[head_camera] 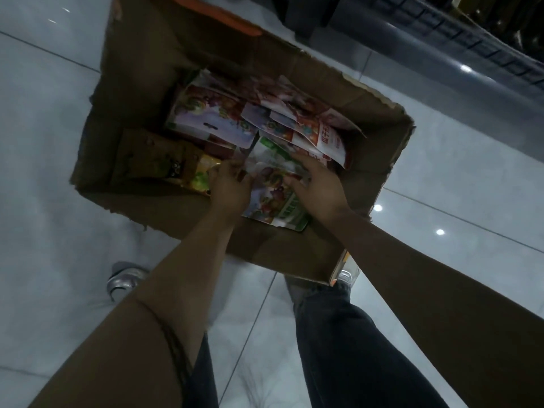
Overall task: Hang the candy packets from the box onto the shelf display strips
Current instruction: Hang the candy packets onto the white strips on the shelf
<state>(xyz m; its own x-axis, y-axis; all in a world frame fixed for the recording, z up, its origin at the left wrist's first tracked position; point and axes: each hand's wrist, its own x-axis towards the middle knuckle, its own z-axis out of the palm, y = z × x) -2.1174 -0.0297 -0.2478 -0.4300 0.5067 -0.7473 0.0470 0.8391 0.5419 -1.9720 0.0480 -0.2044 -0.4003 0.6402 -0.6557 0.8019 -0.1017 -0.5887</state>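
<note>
Pickup step: 2 hands in the box, no packet hung yet.
Left hand & right hand curl on a green-edged packet; more packets just beyond, inside box. Next: lift out, find hang hole.

Only "瓜子" is readable, on a red-and-white packet; other print blurs.
</note>
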